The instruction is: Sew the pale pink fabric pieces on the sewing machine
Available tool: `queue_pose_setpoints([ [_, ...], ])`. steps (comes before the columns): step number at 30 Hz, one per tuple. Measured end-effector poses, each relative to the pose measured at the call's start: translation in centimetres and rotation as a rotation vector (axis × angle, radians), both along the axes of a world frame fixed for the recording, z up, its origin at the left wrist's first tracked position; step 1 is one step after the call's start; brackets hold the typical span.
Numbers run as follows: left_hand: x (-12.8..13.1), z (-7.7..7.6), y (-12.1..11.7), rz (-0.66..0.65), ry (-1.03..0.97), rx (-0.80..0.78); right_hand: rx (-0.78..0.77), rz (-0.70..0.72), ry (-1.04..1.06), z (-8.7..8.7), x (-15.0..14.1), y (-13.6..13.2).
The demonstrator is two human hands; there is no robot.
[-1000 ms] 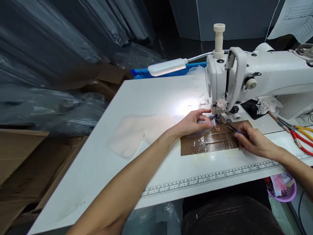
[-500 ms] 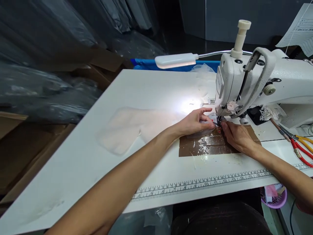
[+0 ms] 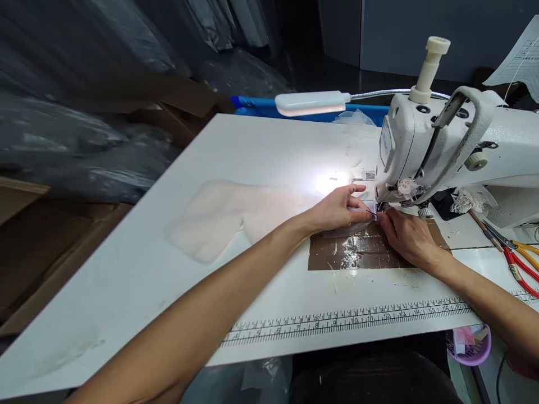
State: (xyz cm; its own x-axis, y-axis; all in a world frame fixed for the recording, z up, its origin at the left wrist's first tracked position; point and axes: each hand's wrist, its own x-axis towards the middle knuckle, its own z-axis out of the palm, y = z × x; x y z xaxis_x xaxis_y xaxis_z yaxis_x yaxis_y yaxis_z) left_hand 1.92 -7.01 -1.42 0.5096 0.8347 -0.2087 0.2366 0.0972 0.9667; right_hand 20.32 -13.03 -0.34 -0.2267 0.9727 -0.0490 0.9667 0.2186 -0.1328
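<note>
White counter [image 3: 269, 151] shines by the sewing machine [image 3: 406, 134]. Thin pale cloth [image 3: 210, 216] stretches left from the hands, its long way pointing toward the counter's left edge. Left hand [image 3: 334, 210], nearer, pinches its end; right hand [image 3: 407, 233] is close (its grip, I cannot tell).

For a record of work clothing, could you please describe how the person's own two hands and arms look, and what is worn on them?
The left hand and the right hand are both bare: no gloves are visible. Both forearms are uncovered, with no sleeve, watch or bracelet to be seen. The fingers are slender. Whether there are small rings is too small to tell.
</note>
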Motion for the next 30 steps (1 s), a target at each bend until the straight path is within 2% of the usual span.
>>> queue_pose_setpoints([
  [8,0.1,-0.3,0.1,0.003,-0.027,0.009,0.002,-0.079,0.057,-0.3,-0.5,0.0],
  [12,0.1,-0.3,0.0,-0.003,-0.017,0.012,-0.049,-0.137,0.205,-0.6,-0.1,-0.1],
  [17,-0.1,-0.7,0.1,-0.043,-0.053,0.043,-0.07,-0.082,0.553,-0.7,0.4,-0.1],
  [22,-0.4,-1.2,0.1,-0.108,-0.065,0.086,-0.078,-0.033,0.561,-1.0,0.4,0.3],
  [24,-0.7,-1.1,0.0,-0.153,-0.049,0.15,-0.078,-0.03,0.53,-1.1,0.5,0.4],
  [26,-1.1,-0.8,-0.1,-0.187,0.02,0.283,-0.084,-0.035,0.499,-1.2,0.6,0.5],
  [30,-2.5,0.3,0.3,-0.135,0.253,0.593,-0.073,-0.054,0.498,-1.5,0.8,0.6],
])
